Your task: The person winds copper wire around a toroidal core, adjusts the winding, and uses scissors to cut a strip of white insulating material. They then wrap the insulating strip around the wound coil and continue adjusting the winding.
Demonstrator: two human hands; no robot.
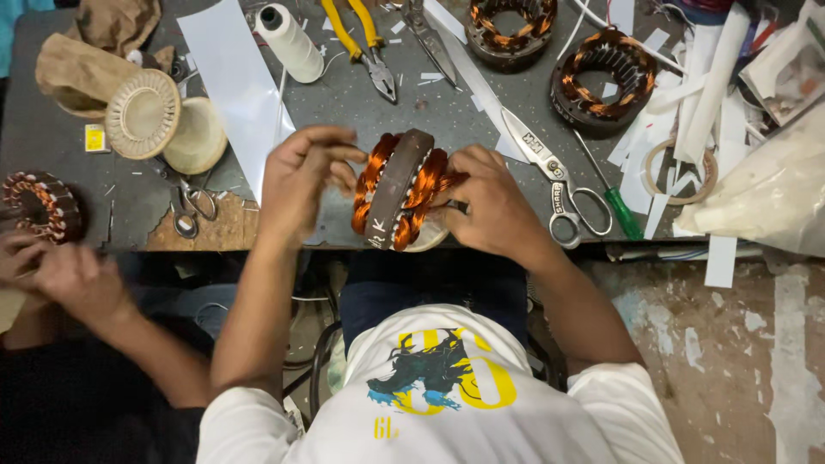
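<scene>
A motor stator point(398, 187) with a dark iron ring and bright copper windings stands on edge at the near rim of the grey workbench point(361, 94). My left hand point(298, 176) is at its left side, fingers bent onto the copper coils. On the right side, my right hand point(491, 202) grips the windings. Both hands hold the stator upright between them.
Scissors point(554, 176), a green screwdriver point(620, 206), yellow-handled pliers point(365, 43), a white thread spool point(290, 39), paper strips and two more stators point(606, 77) lie on the bench. Another person's hands point(60, 271) work at the left beside a stator point(39, 206).
</scene>
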